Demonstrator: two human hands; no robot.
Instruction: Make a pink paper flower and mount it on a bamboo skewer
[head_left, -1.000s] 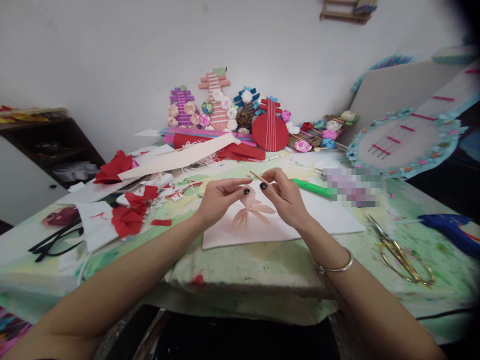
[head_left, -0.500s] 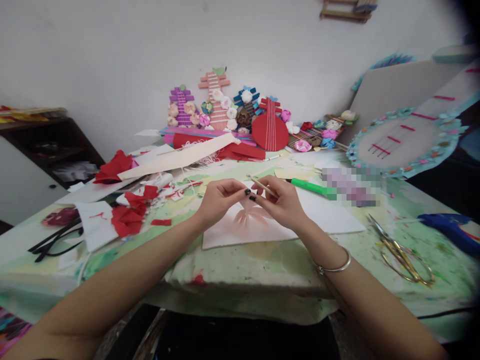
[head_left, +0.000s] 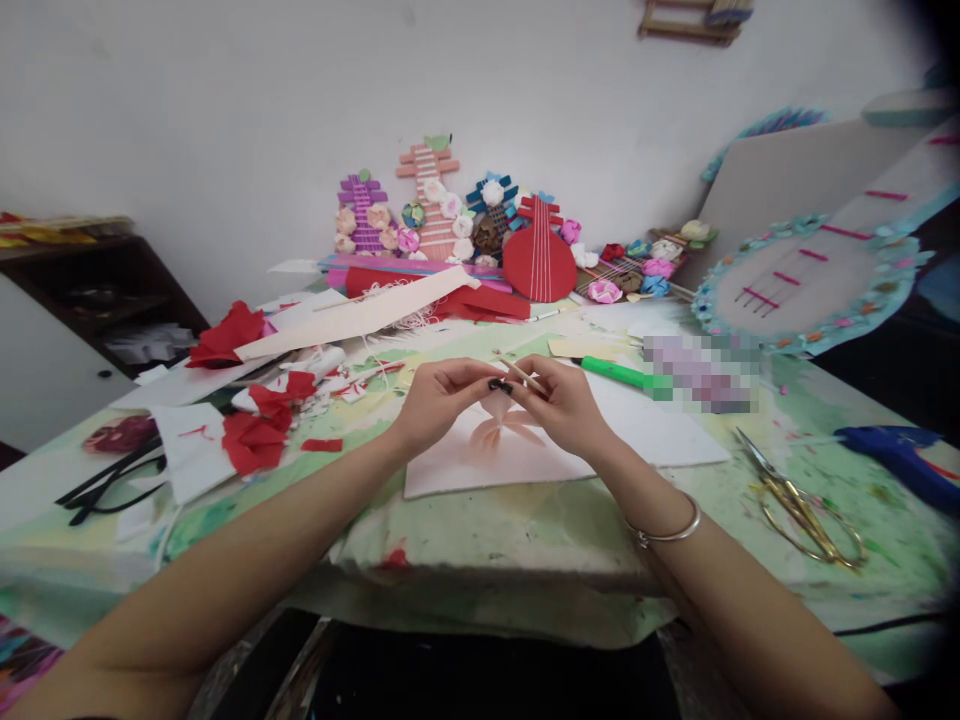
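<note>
Fingertips meet above a white board (head_left: 637, 430) in the middle of the table. My left hand (head_left: 441, 405) pinches the narrow top of a pale pink petal piece (head_left: 491, 432), paper or thin cloth. Its petals spread out below the fingers. Thumb to thumb with it, my right hand (head_left: 568, 405) is closed around a thin wooden stick (head_left: 517, 372) that slants up to the left. The right thumb also presses at the top of the petal piece. Exactly how the stick and petals touch is hidden by the fingers.
Right of the hands lie a green-handled tool (head_left: 615, 372), gold-handled scissors (head_left: 806, 510) and a blue glue gun (head_left: 900, 460). Red paper scraps (head_left: 259, 440) and black glasses (head_left: 120, 485) are on the left. Decorated instrument models, one a red lute (head_left: 538, 265), stand along the wall.
The thumbs have come together, closing the small gap between them at the top of the petal piece. The petals below have turned slightly, and the stick has shifted a little with the right hand.
</note>
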